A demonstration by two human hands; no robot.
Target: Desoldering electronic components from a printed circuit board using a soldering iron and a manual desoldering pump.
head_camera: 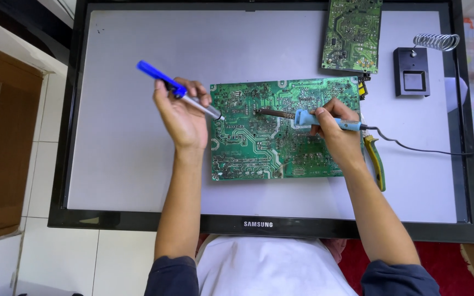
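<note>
The big green circuit board (281,131) sits solder side up at the centre of the frame on a flat-lying monitor (138,164), and the right hand (336,129) is gripping a blue soldering iron (303,116) with its tip down on a joint near the board's upper middle. The left hand (185,118) is wrapped around a blue desoldering pump (176,89), nozzle just at the board's left edge, so I'd say the work's mid-joint, nothing visibly lifted off yet. A second board (352,35) and iron stand (411,77) are upper right, with yellow-handled pliers (377,161) beside the right wrist.
</note>
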